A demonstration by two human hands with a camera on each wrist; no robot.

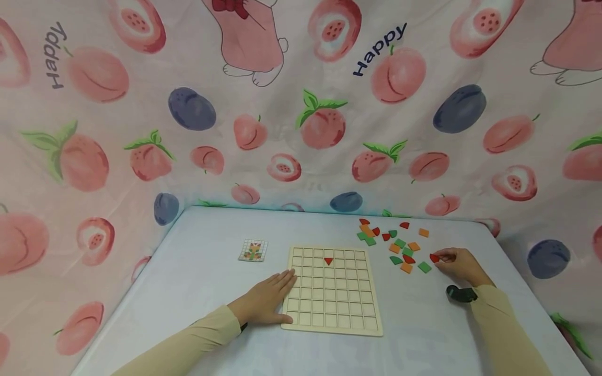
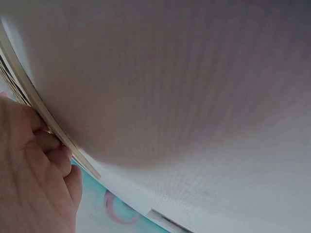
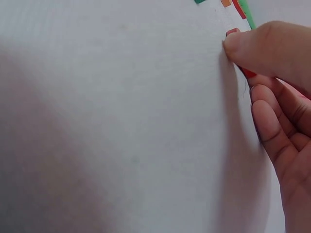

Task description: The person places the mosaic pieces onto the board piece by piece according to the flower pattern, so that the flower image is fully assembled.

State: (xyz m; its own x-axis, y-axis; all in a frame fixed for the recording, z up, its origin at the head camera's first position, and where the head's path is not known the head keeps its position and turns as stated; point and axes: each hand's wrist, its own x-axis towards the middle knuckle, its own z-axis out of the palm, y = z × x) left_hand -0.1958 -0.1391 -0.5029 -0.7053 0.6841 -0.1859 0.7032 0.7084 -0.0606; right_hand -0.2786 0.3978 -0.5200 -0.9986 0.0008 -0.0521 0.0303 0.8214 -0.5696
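Observation:
In the head view a pale wooden grid board (image 1: 332,330) lies in the middle of the table. One red triangle (image 1: 328,261) sits in a cell of its top row. My left hand (image 1: 265,299) rests at the board's left edge, fingers extended, thumb at the lower corner. At the right, my right hand (image 1: 462,266) pinches a red piece (image 1: 435,258) with a curved side between thumb and fingers. The right wrist view shows the same red piece (image 3: 249,73) largely covered by the thumb, close over the white table.
Left of the board lies a small pattern card (image 1: 254,250). Several loose red, orange and green pieces are scattered right of the board, among them a green square (image 1: 425,267) and an orange square (image 1: 424,233). A fruit-print cloth (image 1: 291,130) hangs behind the table.

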